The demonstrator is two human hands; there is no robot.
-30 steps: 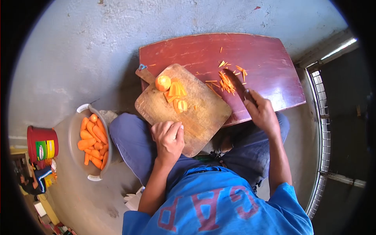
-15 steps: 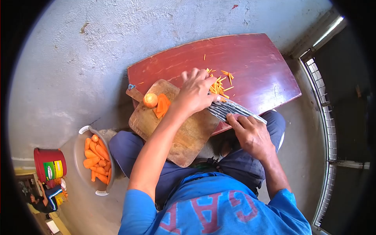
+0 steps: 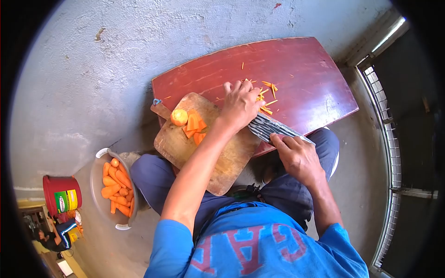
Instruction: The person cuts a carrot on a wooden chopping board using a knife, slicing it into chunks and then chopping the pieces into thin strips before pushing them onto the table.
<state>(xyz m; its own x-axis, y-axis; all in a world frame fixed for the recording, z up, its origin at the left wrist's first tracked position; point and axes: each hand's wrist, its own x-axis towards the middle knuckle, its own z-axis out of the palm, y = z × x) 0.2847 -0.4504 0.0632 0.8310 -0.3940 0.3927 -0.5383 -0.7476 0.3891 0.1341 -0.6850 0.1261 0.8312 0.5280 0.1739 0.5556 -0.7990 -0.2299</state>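
Observation:
My right hand (image 3: 300, 157) grips a knife whose wide blade (image 3: 273, 127) has a black and white striped face and lies flat at the red table's near edge. Over a pile of thin carrot strips (image 3: 267, 110) is my left hand (image 3: 240, 104), palm down with its fingers bent and apart, the thumb by the blade's tip. Its palm hides part of the pile. The wooden cutting board (image 3: 222, 171) spans my lap and the table. On it sit a round carrot piece (image 3: 179, 117) and several carrot slices (image 3: 194, 121).
A grey basin (image 3: 96, 180) of whole carrots (image 3: 111, 191) stands on the floor at the left, near a red bucket (image 3: 52, 190). Another person (image 3: 51, 238) is at the far left. Stray strips lie on the red table (image 3: 204, 69). A blue wall rises behind it.
My left hand has gone from the board's near edge to the strips on the table. The knife has come nearer, its blade turned flat. The view has shifted somewhat.

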